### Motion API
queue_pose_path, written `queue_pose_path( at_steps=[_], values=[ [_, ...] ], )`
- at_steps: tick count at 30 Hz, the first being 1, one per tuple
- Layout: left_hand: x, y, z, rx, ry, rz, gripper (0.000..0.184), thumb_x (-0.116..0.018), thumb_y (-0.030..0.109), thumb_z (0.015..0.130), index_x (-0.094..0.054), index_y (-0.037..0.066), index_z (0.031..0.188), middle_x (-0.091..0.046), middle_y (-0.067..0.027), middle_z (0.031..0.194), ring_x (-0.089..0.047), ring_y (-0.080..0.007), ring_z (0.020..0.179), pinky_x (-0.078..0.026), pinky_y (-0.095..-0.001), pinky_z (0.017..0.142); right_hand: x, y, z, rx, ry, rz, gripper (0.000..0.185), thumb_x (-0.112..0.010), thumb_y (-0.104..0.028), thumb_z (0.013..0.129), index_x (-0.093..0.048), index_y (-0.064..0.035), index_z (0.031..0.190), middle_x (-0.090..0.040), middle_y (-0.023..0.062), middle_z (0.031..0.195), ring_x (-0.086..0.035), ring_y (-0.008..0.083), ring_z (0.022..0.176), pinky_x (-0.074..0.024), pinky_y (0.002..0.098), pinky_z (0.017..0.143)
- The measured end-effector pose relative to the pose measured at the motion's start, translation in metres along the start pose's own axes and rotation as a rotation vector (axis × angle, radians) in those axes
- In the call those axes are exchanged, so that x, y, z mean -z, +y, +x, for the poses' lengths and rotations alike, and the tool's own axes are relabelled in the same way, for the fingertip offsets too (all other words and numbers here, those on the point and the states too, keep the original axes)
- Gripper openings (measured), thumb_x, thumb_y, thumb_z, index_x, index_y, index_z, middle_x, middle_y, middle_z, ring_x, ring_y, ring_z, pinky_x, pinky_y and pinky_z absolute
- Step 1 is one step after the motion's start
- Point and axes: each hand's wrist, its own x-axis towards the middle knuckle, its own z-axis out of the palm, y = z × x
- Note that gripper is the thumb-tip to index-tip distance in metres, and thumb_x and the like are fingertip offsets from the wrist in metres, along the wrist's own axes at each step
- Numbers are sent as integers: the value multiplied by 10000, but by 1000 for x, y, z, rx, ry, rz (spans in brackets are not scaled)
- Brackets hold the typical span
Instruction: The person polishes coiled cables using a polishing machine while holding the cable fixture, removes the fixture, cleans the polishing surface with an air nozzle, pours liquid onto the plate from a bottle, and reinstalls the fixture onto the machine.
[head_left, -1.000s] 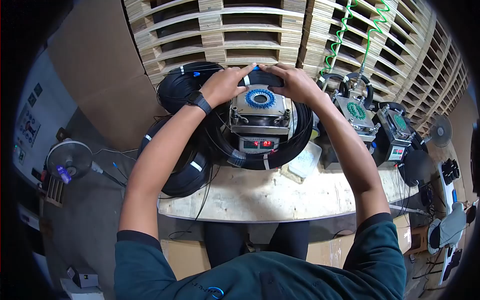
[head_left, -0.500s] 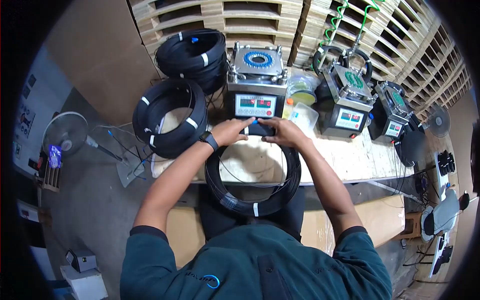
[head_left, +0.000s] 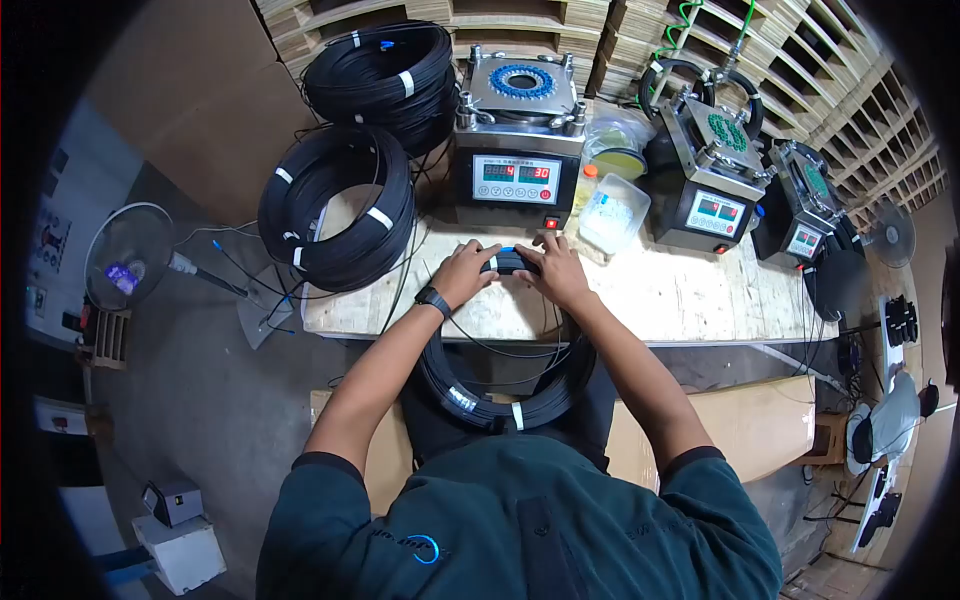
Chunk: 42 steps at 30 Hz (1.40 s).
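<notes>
A coil of black cable (head_left: 560,393) hangs over the front edge of the wooden table (head_left: 690,318), its near side above my lap. White tape bands wrap it, and loose cable strands cross its middle. My left hand (head_left: 464,275), with a dark watch at the wrist, grips the far side of the coil on the left. My right hand (head_left: 560,272) holds the same stretch from the right, fingers closed around it. Something small and blue (head_left: 508,250) shows on the coil between my hands; its kind is hard to make out.
Behind my hands stands a machine with a digital display (head_left: 517,180). More cable coils (head_left: 335,210) sit at the left. A clear plastic tub (head_left: 613,215) and two similar machines (head_left: 715,212) are at the right. A fan (head_left: 128,262) stands left; a person (head_left: 890,425) sits far right.
My hands and the coil have come back toward my body, away from the front machine. Its right-hand display number now reads 30. The view has shifted slightly.
</notes>
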Motion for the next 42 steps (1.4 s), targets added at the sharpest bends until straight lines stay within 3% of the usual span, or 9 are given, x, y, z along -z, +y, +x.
queue_pose_path(
  at_steps=[8,23,28,33,35,36,39,40,42],
  values=[
    [4,-2,41,76,162,159,472,-783,249,788,-684,193,1245,-587,-54,1061,-518,-259,1081,-428,-412,898,-10,13,44,-33,74,-100,425,-703,-442,826,-712,-202,1177,-564,23,1044,-522,231,1028,-471,370,833],
    [19,-11,49,-98,146,170,465,-774,230,791,-667,141,1235,-587,-65,1038,-535,-262,1051,-411,-409,871,8,19,44,-28,-9,-25,400,-699,-395,854,-703,-144,1167,-602,63,1084,-555,268,1048,-486,387,831],
    [67,-2,71,-145,155,-51,192,-731,265,847,-707,75,837,-600,-120,800,-622,-302,773,-487,-395,683,84,32,62,-188,-8,449,266,-686,-300,888,-744,-70,1007,-694,178,981,-682,334,875,-534,416,764],
    [146,19,121,-83,839,9,307,-632,329,927,-628,24,894,-650,-162,818,-621,-366,749,-490,-470,684,150,58,118,-346,513,518,317,-653,-316,943,-706,-3,948,-710,183,877,-699,324,819,-532,378,722],
    [151,2,158,72,916,-58,404,-606,398,943,-588,28,1105,-675,-188,905,-635,-386,875,-494,-478,768,154,79,151,-423,507,547,416,-619,-398,958,-676,8,1028,-717,201,932,-707,321,868,-530,396,766],
    [161,0,170,259,664,-280,528,-600,469,936,-546,27,1219,-681,-219,987,-624,-403,1003,-486,-472,861,146,99,172,-479,437,559,521,-592,-483,951,-642,-1,1140,-708,231,1021,-698,331,969,-517,413,833],
    [151,-12,200,254,556,-319,503,-656,429,898,-575,55,1224,-680,-239,1075,-600,-428,1071,-460,-475,935,161,101,205,-645,73,964,576,-660,-559,890,-659,-62,1182,-651,66,829,-586,209,753,-469,355,706],
    [149,-15,207,154,609,-341,475,-715,368,890,-595,23,1194,-679,-181,945,-644,-294,850,-507,-382,790,164,104,214,-665,-11,1002,504,-715,-551,856,-704,-115,1108,-502,-17,700,-409,129,618,-355,294,571],
    [145,-12,215,160,611,-465,360,-726,226,895,-594,31,1167,-637,-87,910,-583,-168,821,-480,-304,777,164,120,236,-708,-87,967,315,-756,-439,844,-739,-135,923,-442,-40,639,-338,102,537,-263,277,493]
  ],
)
